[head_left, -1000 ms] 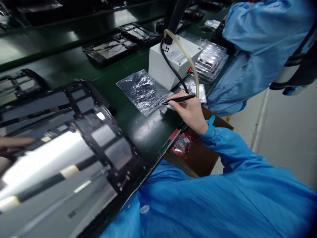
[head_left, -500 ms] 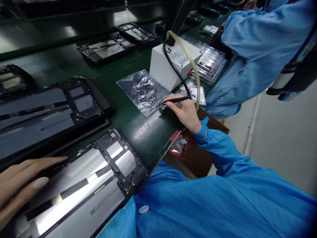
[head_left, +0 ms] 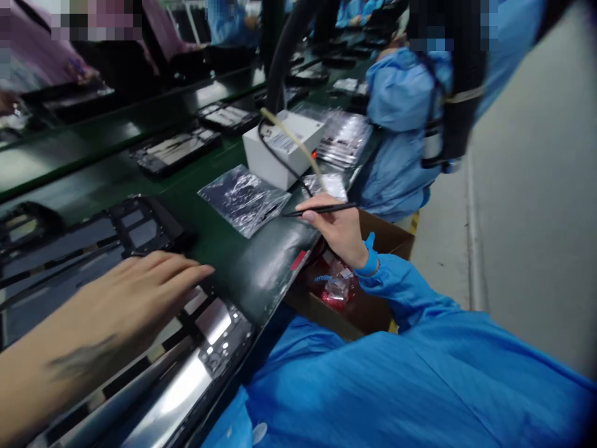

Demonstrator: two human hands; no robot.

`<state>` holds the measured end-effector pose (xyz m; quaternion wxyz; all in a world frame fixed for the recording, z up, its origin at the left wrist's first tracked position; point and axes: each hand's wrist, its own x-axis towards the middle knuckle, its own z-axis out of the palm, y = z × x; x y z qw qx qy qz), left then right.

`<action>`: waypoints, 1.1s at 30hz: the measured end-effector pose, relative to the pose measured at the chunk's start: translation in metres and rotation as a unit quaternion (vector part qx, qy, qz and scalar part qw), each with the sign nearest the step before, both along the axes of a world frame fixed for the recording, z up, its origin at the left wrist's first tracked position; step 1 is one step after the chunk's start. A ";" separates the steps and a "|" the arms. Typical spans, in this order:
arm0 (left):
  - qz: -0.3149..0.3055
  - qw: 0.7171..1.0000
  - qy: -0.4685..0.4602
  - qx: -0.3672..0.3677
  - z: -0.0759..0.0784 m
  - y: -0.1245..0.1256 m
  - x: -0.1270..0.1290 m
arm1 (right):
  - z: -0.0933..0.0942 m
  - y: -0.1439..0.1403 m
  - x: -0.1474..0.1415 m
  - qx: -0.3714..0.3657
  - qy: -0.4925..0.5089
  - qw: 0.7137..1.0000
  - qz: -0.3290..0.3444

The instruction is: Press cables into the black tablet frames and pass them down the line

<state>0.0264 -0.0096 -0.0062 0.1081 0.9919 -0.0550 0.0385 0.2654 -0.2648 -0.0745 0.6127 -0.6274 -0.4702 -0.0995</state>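
Here the left hand [head_left: 135, 292] lay flat and open on the panel frame [head_left: 205, 330], steadying it, while the right hand [head_left: 338, 230] pinched black tweezers [head_left: 317, 210] toward the foil bag [head_left: 242, 199].

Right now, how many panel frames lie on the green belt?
5 that I can make out: one under the left hand, one behind it, two farther along, one at the left edge; the blurred far end may hold more.

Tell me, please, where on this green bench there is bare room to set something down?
A bare green strip lies between the near panel under the left hand and the silver bag. Another runs left of the bag, before the far tray. Around the white box, right hand and black pen it is crowded.
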 end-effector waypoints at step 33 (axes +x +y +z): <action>0.185 0.962 0.057 -0.192 0.033 -0.022 -0.022 | -0.005 -0.074 0.033 0.515 0.558 0.570 0.313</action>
